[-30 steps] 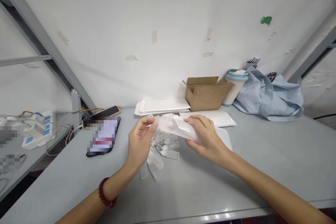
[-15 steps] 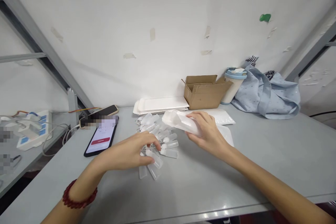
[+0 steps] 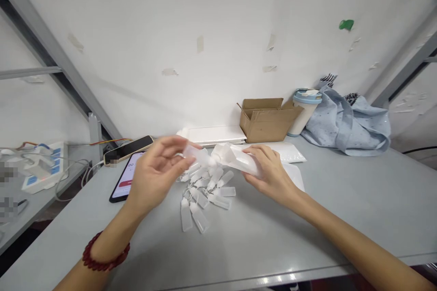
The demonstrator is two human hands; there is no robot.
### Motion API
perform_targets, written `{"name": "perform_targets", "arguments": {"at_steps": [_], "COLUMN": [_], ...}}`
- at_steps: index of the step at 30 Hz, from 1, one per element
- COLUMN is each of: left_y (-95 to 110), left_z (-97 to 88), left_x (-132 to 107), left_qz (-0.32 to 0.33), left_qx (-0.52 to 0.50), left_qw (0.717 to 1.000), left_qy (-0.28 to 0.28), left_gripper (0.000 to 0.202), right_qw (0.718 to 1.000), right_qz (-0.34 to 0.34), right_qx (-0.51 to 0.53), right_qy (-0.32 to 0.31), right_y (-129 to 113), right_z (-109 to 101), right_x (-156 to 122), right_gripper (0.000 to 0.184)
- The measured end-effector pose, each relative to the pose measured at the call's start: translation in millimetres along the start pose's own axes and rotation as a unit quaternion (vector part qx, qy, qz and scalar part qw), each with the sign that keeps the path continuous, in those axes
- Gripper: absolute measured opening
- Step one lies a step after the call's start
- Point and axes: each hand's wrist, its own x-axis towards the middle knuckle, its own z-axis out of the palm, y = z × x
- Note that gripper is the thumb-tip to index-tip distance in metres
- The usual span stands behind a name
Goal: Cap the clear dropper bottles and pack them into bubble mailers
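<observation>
My right hand (image 3: 269,170) grips a clear plastic bag (image 3: 235,157) held a little above the grey table (image 3: 307,232), its open mouth facing left. My left hand (image 3: 155,175) is raised beside it, fingers closed on a small translucent bottle (image 3: 198,154) whose tip sits at the bag's mouth. Under both hands lies a loose pile of several more small bottles (image 3: 201,191) with white caps.
Two phones (image 3: 128,150) lie at the left by cables and a power strip (image 3: 43,166). At the back are white trays (image 3: 211,135), an open cardboard box (image 3: 266,120), a lidded cup (image 3: 305,111) and blue cloth (image 3: 351,120). A padded envelope (image 3: 290,151) lies behind my right hand.
My left hand dropped to the bottle pile, closed on one bottle and lifted it to the bag's mouth. The right hand kept the bag almost still.
</observation>
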Motion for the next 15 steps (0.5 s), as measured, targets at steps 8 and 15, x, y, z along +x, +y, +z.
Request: {"name": "perform_targets", "arguments": {"at_steps": [8,15], "left_y": [-19.7,-24.4], "left_z": [24.1,40.2], "left_x": [0.3,-13.5], "left_qz": [-0.095,-0.104], "left_qx": [-0.076,-0.065], "left_qw": [0.988,0.982], "left_qy": [0.094,0.142], "left_gripper": [0.026,0.021], "right_qw": [1.0,1.0], "right_qz": [-0.01,-0.009], "right_qx": [0.014,0.021], "right_qy": [-0.004,-0.001], "right_y": [-5.9,-8.2], "right_z": [-2.2,-3.2], "right_x": [-2.8,-2.9], "right_gripper": [0.044,0.043]}}
